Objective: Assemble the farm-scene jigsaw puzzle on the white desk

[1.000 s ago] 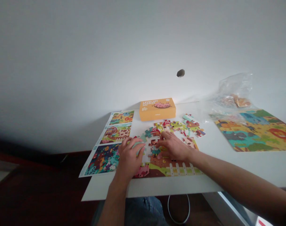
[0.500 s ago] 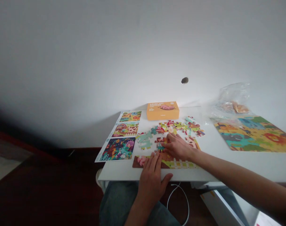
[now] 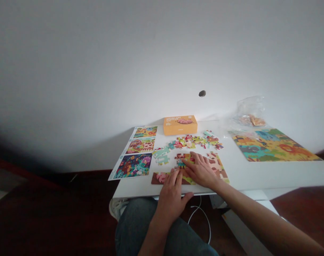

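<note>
A partly assembled farm puzzle (image 3: 217,165) lies near the front of the table, showing a cow, a fence and a small figure. My left hand (image 3: 171,193) rests on its lower edge, fingers stretched flat beside the pig piece (image 3: 161,177) and thumb out to the side. Over the middle of the puzzle lies my right hand (image 3: 202,171), fingers extended and pressing down next to the figure piece (image 3: 180,161). Its palm hides part of the fence section. Loose puzzle pieces (image 3: 162,155) are scattered just beyond, several showing a red barn (image 3: 179,143).
An orange puzzle box (image 3: 180,126) stands against the wall. At left lies a reference sheet (image 3: 137,165) with three pictures. A finished animal puzzle (image 3: 275,145) lies at right, with a clear plastic bag (image 3: 248,113) behind it. A white cable (image 3: 209,227) hangs below the table (image 3: 258,177).
My right hand has flattened from a bent, pointing pose, its fingers now laid across the puzzle. My left hand stays at the lower edge. The camera view has shifted slightly.
</note>
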Demonstrator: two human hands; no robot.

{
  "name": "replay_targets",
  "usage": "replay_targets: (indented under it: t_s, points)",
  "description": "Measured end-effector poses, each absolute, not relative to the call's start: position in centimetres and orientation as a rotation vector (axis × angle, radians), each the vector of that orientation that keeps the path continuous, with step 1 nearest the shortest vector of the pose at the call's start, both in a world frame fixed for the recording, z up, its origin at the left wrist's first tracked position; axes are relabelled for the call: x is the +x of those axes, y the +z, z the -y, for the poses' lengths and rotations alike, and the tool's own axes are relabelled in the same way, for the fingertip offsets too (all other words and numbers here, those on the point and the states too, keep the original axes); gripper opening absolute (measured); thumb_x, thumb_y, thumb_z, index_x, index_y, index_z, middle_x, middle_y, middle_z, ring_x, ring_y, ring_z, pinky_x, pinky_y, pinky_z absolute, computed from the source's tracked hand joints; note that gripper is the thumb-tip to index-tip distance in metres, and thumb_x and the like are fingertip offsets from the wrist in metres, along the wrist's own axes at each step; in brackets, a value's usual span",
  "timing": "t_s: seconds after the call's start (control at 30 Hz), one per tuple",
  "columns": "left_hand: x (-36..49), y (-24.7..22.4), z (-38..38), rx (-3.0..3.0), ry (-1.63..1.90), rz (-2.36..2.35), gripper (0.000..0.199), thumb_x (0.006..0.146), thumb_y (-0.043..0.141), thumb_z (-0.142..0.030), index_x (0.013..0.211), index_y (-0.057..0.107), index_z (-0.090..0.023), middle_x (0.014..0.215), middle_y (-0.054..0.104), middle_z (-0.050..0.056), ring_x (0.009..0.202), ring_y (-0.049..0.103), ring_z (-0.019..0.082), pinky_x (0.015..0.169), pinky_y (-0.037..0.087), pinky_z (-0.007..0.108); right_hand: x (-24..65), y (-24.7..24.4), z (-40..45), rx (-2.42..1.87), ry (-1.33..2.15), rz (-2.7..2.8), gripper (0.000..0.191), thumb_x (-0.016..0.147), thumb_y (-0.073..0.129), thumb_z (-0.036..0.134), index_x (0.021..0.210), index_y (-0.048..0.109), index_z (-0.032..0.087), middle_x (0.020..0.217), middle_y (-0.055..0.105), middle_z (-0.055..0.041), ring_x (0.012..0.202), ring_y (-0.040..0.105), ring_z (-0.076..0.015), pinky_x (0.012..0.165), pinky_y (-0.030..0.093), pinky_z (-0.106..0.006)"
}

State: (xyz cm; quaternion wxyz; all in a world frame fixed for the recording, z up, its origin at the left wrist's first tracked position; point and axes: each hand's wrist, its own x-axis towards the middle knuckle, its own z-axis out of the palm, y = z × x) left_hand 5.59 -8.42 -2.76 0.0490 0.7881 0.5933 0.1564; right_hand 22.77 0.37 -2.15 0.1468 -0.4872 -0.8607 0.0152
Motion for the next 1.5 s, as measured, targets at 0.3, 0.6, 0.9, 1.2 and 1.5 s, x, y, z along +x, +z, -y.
replay_targets:
  t_s: [0.3, 0.6, 0.9, 1.2, 1.5]
  points:
    - [7.2, -1.7, 7.8, 2.488, 0.127, -1.853, 0.095, 0.069, 0.076, -0.042, 0.149, 0.034, -0.011, 0.161, 0.018, 0.017, 0.148, 0.01, 0.041, 0.115, 0.015, 0.066, 22.9, -2.9, -0.8, -1.332, 0.253, 2.335, 0.049, 0.091, 0.042, 0.019, 0.14, 0.047, 0.017, 0.15, 0.04, -0.0167, 0.14, 0.034, -0.0268, 0.113, 0.029, -0.049]
    - [7.7, -1.0, 7.0, 2.566, 0.141, -1.836, 0.087, 0.068, 0.077, -0.026, 0.145, 0.038, -0.015, 0.153, 0.037, 0.018, 0.141, 0.032, 0.035, 0.114, 0.022, 0.065, 22.9, -3.1, -0.6, -1.33, 0.22, 2.313, 0.053, 0.087, 0.042, 0.015, 0.14, 0.043, 0.011, 0.148, 0.043, -0.0175, 0.142, 0.032, -0.0278, 0.116, 0.027, -0.048]
    - [6.7, -3.1, 5.7, 2.686, 0.316, -1.671, 0.097, 0.067, 0.069, -0.031, 0.15, 0.025, -0.004, 0.16, 0.019, 0.023, 0.15, 0.01, 0.035, 0.118, 0.021, 0.054, 23.0, -2.3, -0.1, -1.213, 0.112, 2.574, 0.055, 0.098, 0.035, 0.029, 0.152, 0.033, 0.018, 0.157, 0.032, -0.0123, 0.147, 0.021, -0.0295, 0.116, 0.024, -0.053]
    - [4.4, -3.2, 8.4, 2.64, 0.31, -1.885, 0.09, 0.076, 0.061, -0.028, 0.152, 0.019, -0.006, 0.161, 0.016, 0.02, 0.149, 0.012, 0.034, 0.116, 0.028, 0.053, 28.9, -2.7, -0.2, -1.409, 0.033, 2.583, 0.058, 0.101, 0.03, 0.05, 0.154, 0.027, 0.027, 0.161, 0.022, -0.0068, 0.149, 0.012, -0.0339, 0.116, 0.017, -0.058]
    - [3.2, -4.3, 10.8, 2.457, 0.381, -2.207, 0.079, 0.084, 0.051, -0.024, 0.152, 0.018, -0.003, 0.158, 0.023, 0.024, 0.146, 0.023, 0.037, 0.113, 0.032, 0.057, 32.5, -3.1, -0.8, -1.389, 0.056, 2.595, 0.058, 0.1, 0.035, 0.05, 0.154, 0.025, 0.032, 0.161, 0.021, -0.0022, 0.148, 0.016, -0.0302, 0.117, 0.021, -0.054]
